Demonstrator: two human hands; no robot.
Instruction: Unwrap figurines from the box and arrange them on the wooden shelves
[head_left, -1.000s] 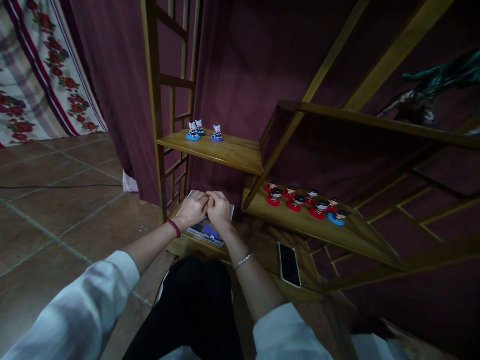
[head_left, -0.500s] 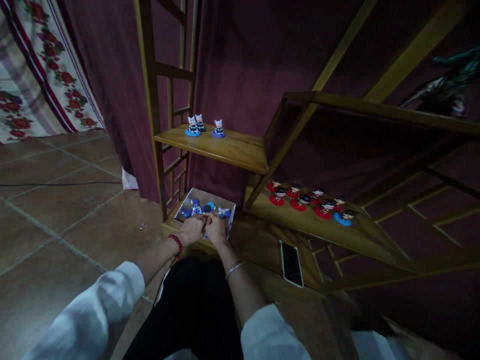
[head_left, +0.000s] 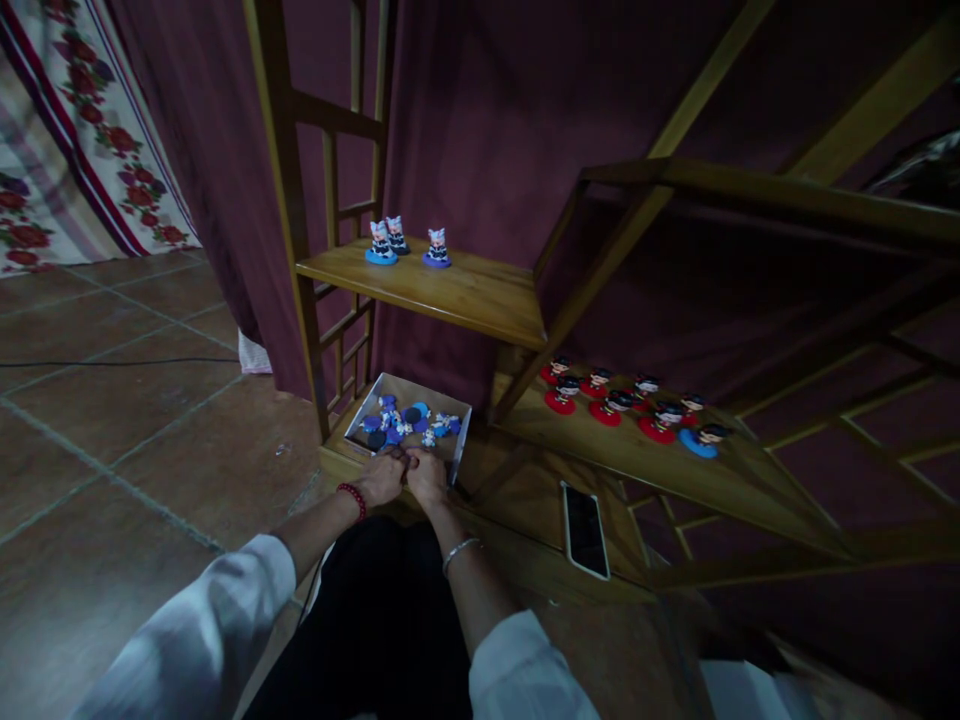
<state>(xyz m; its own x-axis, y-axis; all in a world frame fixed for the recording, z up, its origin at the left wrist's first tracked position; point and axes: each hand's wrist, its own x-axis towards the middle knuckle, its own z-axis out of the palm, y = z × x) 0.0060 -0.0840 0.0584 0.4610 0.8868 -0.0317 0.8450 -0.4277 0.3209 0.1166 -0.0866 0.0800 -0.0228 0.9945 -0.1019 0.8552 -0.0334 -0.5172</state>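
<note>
My left hand (head_left: 382, 476) and my right hand (head_left: 427, 476) are pressed together at the near edge of a shallow white box (head_left: 463, 436) on the lowest wooden shelf. Both hands have curled fingers, fingertips meeting; whatever sits between them is too small and dark to name. The box holds several small figurines on blue bases (head_left: 409, 417). Three more blue-based figurines (head_left: 406, 244) stand upright on the upper left shelf (head_left: 465, 297). Several red-based figurines (head_left: 615, 397) and one blue-based one (head_left: 702, 440) stand in rows on the middle right shelf.
A black phone (head_left: 585, 529) lies flat on the low shelf right of my hands. The wooden shelf frame (head_left: 281, 190) rises on the left, backed by a maroon curtain (head_left: 487, 110). Tiled floor (head_left: 112, 430) with a black cable lies left.
Both hands have drawn back toward me from over the box to its near edge, uncovering the figurines inside. The camera has tilted slightly.
</note>
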